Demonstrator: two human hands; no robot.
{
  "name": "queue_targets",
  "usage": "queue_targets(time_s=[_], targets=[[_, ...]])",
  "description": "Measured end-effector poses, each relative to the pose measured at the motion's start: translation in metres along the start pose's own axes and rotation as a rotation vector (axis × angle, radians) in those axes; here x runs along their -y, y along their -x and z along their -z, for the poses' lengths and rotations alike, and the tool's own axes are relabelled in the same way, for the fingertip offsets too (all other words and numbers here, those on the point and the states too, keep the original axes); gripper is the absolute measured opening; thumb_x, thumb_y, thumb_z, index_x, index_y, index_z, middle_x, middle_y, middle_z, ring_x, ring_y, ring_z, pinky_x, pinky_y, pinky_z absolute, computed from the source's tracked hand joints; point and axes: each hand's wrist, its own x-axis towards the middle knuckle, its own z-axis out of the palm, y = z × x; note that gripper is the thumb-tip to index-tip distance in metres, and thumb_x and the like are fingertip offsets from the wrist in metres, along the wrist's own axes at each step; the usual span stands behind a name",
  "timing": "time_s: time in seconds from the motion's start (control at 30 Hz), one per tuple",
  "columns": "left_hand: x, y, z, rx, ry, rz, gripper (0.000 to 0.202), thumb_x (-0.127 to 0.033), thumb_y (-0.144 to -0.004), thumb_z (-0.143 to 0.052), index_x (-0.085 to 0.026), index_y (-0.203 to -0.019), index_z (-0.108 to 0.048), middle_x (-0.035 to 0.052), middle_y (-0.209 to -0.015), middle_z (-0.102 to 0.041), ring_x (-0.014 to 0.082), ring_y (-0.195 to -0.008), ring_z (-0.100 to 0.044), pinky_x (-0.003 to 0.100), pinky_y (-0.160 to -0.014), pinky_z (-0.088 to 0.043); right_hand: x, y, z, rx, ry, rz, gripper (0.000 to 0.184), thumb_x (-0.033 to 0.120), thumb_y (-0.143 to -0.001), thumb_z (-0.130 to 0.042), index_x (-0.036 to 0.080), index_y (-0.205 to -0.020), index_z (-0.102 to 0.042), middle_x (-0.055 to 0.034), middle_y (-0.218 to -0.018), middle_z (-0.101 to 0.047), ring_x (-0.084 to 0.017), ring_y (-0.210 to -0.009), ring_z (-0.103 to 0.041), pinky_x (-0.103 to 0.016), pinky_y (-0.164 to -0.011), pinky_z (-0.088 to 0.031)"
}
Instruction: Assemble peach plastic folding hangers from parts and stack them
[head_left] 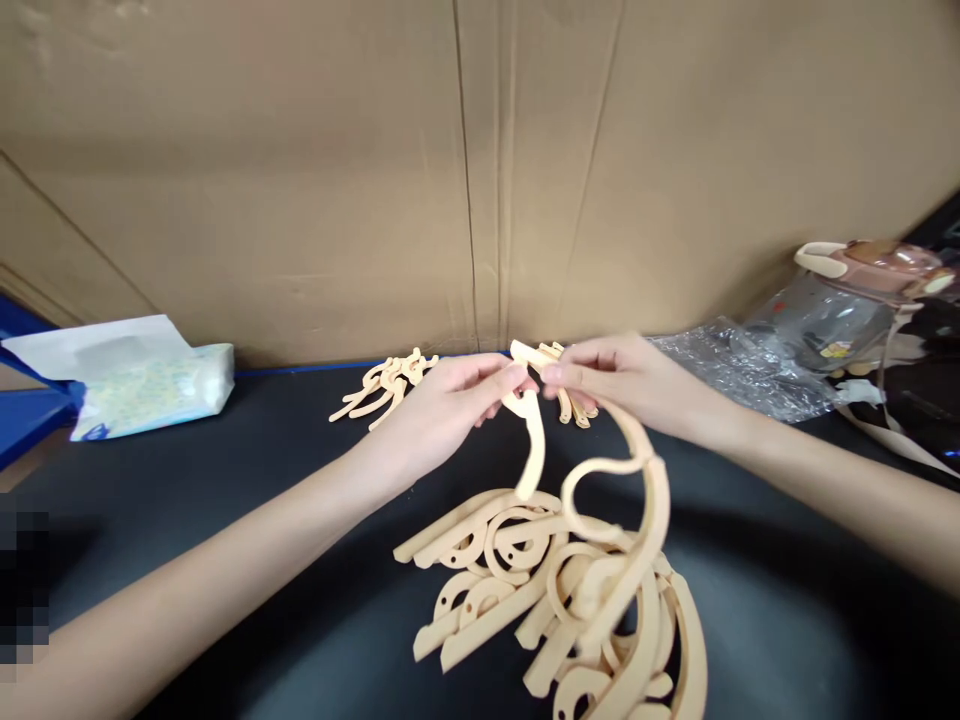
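Observation:
My left hand (442, 405) and my right hand (615, 378) meet above a black table (225, 500), both pinching the same tan rubbery cut-out piece (622, 500). The left fingers grip a narrow curved strip (534, 450) of it that hangs down; the right fingers hold the top of the long looping part, which drapes toward a pile of similar tan pieces (555, 610) near the front. Two small heaps of thin tan offcuts lie behind the hands: one heap (386, 385) at the left, the other heap (570, 405) partly hidden by my fingers.
A cardboard wall (465, 170) closes off the back of the table. A pack of wet wipes (150, 385) lies at the far left beside a blue edge. Crumpled clear plastic (742, 370) and a clear jug with a pinkish lid (855, 300) sit at the right.

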Motion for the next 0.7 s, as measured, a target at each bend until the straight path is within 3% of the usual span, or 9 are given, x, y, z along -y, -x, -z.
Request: queue_targets(time_s=[0.07, 0.13, 0.2, 0.27, 0.33, 0.4, 0.5, 0.57, 0.7], targets=[[-0.004, -0.004, 0.002, -0.06, -0.019, -0.02, 0.033, -0.039, -0.093, -0.044, -0.018, -0.074, -0.06, -0.0015, -0.066, -0.048, 0.0104, -0.058, -0.039, 0.023, -0.055, -0.032, 0.007, -0.004, 0.008, -0.137, 0.299, 0.087, 0.031, 0.048, -0.092, -0.052, 0.019, -0.093, -0.064, 0.0012, -0.061, -0.057, -0.013, -0.054, -0.05, -0.026, -0.053, -0.032], [-0.007, -0.01, 0.003, -0.098, -0.043, -0.032, 0.035, -0.04, -0.094, -0.041, -0.018, -0.073, -0.057, -0.0025, -0.06, -0.042, 0.0101, -0.053, -0.035, 0.023, -0.051, -0.028, 0.013, -0.008, 0.012, -0.243, 0.659, 0.154, 0.026, 0.041, -0.093, -0.05, 0.019, -0.095, -0.063, -0.0037, -0.069, -0.063, -0.015, -0.057, -0.051, -0.027, -0.053, -0.027], [-0.007, -0.016, 0.003, -0.135, -0.089, -0.058, 0.033, -0.04, -0.095, -0.04, -0.019, -0.074, -0.056, -0.0032, -0.058, -0.04, 0.0096, -0.049, -0.033, 0.023, -0.048, -0.024, 0.015, -0.014, 0.011, -0.261, 0.919, 0.154, 0.023, 0.033, -0.094, -0.046, 0.017, -0.09, -0.062, -0.0067, -0.067, -0.062, -0.016, -0.054, -0.049, -0.029, -0.052, -0.022], [-0.004, -0.023, 0.002, -0.167, -0.146, -0.095, 0.032, -0.039, -0.095, -0.04, -0.019, -0.076, -0.055, -0.0028, -0.06, -0.042, 0.0096, -0.05, -0.035, 0.023, -0.048, -0.025, 0.012, -0.021, 0.009, -0.23, 1.003, 0.148, 0.021, 0.026, -0.094, -0.043, 0.017, -0.087, -0.06, -0.005, -0.059, -0.058, -0.015, -0.049, -0.046, -0.03, -0.051, -0.021], [0.002, -0.027, 0.0, -0.183, -0.184, -0.118, 0.031, -0.037, -0.095, -0.038, -0.018, -0.076, -0.053, -0.0022, -0.062, -0.044, 0.0102, -0.052, -0.038, 0.023, -0.049, -0.028, 0.005, -0.03, 0.009, -0.156, 0.897, 0.159, 0.024, 0.021, -0.095, -0.039, 0.017, -0.079, -0.057, -0.0025, -0.055, -0.055, -0.013, -0.047, -0.045, -0.028, -0.051, -0.025], [0.007, -0.029, -0.001, -0.182, -0.225, -0.136, 0.03, -0.035, -0.096, -0.037, -0.018, -0.076, -0.052, -0.0023, -0.062, -0.045, 0.0108, -0.054, -0.04, 0.023, -0.051, -0.03, -0.002, -0.038, 0.015, -0.091, 0.617, 0.091, 0.029, 0.018, -0.094, -0.039, 0.017, -0.07, -0.054, -0.0008, -0.053, -0.055, -0.011, -0.045, -0.047, -0.026, -0.051, -0.032], [0.012, -0.027, 0.007, -0.139, -0.285, -0.114, 0.03, -0.035, -0.095, -0.039, -0.018, -0.076, -0.054, -0.0027, -0.06, -0.046, 0.0108, -0.053, -0.042, 0.023, -0.051, -0.032, -0.012, -0.046, 0.033, -0.223, 0.104, -0.14, 0.028, 0.015, -0.092, -0.041, 0.018, -0.068, -0.054, 0.0021, -0.048, -0.053, -0.009, -0.038, -0.046, -0.023, -0.042, -0.033], [0.017, -0.026, 0.024, -0.123, -0.283, -0.036, 0.031, -0.038, -0.092, -0.044, -0.018, -0.074, -0.058, -0.0021, -0.061, -0.05, 0.0107, -0.052, -0.044, 0.023, -0.05, -0.033, -0.016, -0.047, 0.046, -0.316, -0.042, -0.194, 0.026, 0.016, -0.093, -0.039, 0.018, -0.072, -0.055, 0.0037, -0.048, -0.051, -0.008, -0.034, -0.04, -0.022, -0.037, -0.03], [0.046, -0.034, 0.075, -0.28, -0.41, 0.136, 0.036, -0.051, -0.08, -0.057, -0.017, -0.074, -0.068, 0.0007, -0.062, -0.06, 0.0134, -0.053, -0.049, 0.025, -0.051, -0.034, -0.019, -0.044, 0.062, -0.411, -0.219, -0.186, 0.028, 0.013, -0.091, -0.042, 0.016, -0.067, -0.058, 0.0032, -0.049, -0.045, -0.006, -0.038, -0.034, -0.021, -0.036, -0.021]])
